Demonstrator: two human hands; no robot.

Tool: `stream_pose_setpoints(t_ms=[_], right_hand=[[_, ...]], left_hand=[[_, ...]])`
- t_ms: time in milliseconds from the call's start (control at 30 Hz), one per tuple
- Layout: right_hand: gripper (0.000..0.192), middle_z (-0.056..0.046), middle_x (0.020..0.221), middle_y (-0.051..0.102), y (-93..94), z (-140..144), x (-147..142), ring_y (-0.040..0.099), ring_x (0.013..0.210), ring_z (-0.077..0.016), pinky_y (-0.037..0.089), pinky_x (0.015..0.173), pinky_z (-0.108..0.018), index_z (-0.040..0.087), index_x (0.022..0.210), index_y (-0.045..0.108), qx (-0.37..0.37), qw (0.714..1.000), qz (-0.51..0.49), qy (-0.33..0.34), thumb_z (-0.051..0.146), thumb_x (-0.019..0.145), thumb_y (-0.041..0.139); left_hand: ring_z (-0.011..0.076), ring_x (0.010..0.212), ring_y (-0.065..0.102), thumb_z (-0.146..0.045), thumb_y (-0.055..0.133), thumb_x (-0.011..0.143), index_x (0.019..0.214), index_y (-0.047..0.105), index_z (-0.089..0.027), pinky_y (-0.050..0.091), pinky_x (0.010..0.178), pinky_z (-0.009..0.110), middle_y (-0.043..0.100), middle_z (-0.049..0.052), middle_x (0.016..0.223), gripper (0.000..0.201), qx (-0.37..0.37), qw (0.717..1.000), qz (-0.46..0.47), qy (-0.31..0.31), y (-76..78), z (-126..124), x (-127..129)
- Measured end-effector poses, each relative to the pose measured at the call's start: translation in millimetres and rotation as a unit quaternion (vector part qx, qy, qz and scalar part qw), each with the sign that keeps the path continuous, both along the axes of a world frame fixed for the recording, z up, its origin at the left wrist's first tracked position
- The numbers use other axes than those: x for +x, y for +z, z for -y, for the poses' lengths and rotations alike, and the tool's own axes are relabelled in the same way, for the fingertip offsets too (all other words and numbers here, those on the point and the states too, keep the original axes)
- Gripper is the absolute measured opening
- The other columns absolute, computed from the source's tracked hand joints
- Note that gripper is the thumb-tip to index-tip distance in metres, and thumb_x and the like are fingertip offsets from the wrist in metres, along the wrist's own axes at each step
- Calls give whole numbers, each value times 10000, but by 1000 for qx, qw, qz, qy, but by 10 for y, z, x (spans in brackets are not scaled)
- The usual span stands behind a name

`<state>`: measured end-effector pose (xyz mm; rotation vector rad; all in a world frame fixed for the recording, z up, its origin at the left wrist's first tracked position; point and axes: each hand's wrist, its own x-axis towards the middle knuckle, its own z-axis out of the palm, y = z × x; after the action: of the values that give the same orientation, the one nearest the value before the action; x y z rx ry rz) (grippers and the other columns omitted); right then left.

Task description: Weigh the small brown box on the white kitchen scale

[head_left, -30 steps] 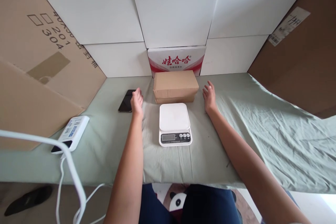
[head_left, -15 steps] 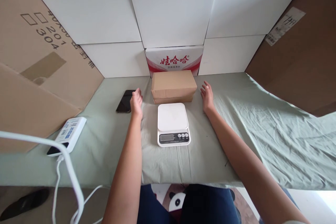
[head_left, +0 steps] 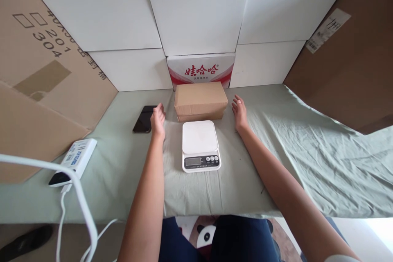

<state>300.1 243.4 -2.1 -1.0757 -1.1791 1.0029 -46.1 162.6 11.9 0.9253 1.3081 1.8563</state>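
A white digital kitchen scale (head_left: 200,137) sits on the green cloth between my forearms, its display and round buttons facing me. Directly behind it lies a small closed brown cardboard box (head_left: 201,100). My left hand (head_left: 158,118) rests on edge left of the box, fingers extended and holding nothing; it partly covers the right side of a black smartphone (head_left: 143,120). On the box's other side, my right hand (head_left: 239,111) stands apart from it, fingers loosely spread with nothing in them.
A white power bank (head_left: 80,157) with a white cable (head_left: 63,208) lies at the left. Large cardboard boxes flank both sides, one at the left (head_left: 37,110) and one at the right (head_left: 346,69). White panels and a red-and-white carton (head_left: 201,69) stand behind.
The whole view has shifted slightly, so things appear a little further left. My hands, the scale and the box keep their places relative to each other.
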Motion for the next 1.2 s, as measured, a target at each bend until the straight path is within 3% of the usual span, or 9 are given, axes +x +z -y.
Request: stream_pose_setpoints(t_ms=[233, 600, 733, 867, 1067, 1200], right_hand=[[744, -14, 1628, 509, 14, 28, -17, 426, 1569, -276, 336, 1305, -498, 374, 1469, 576, 18, 1000, 2, -5, 823, 886, 466], [831, -76, 1506, 641, 87, 94, -75, 585, 1422, -321, 417, 1244, -530, 328, 1476, 579, 20, 999, 13, 40, 880, 863, 476], [806, -34, 1563, 609, 168, 211, -181, 507, 1508, -310, 428, 1248, -536, 345, 1504, 540, 42, 994, 14, 98, 856, 881, 502], [769, -5, 1619, 557, 272, 366, -326, 427, 1570, -302, 347, 1318, -504, 331, 1493, 563, 83, 989, 28, 122, 824, 906, 518], [792, -13, 1620, 548, 428, 503, -436, 438, 1549, -319, 323, 1327, -520, 355, 1534, 516, 106, 986, 36, 122, 827, 899, 532], [834, -23, 1661, 496, 521, 642, -416, 439, 1545, -333, 336, 1317, -531, 359, 1578, 456, 138, 983, 25, 122, 837, 898, 525]], left_hand=[[312, 1564, 411, -851, 449, 891, 1446, 658, -209, 339, 1265, 444, 492, 210, 1637, 874, 6, 1000, -13, -4, -1, -2, 16], [304, 1540, 459, -855, 494, 868, 1361, 714, -237, 371, 1246, 435, 579, 177, 1573, 821, -19, 998, -24, -53, -52, -42, 116], [332, 1505, 506, -862, 533, 846, 1340, 720, -206, 388, 1236, 474, 631, 199, 1508, 842, -19, 998, -30, -60, -107, -60, 178], [364, 1466, 547, -870, 573, 815, 1300, 728, -190, 416, 1214, 506, 678, 213, 1435, 850, -37, 997, -43, -56, -129, -60, 238], [349, 1436, 579, -849, 585, 817, 1309, 711, -192, 438, 1200, 480, 691, 204, 1411, 830, 2, 998, -60, -34, -15, 13, 232], [337, 1396, 611, -811, 609, 826, 1260, 730, -216, 449, 1194, 451, 729, 159, 1344, 747, 51, 996, -69, -22, 110, 248, 288]])
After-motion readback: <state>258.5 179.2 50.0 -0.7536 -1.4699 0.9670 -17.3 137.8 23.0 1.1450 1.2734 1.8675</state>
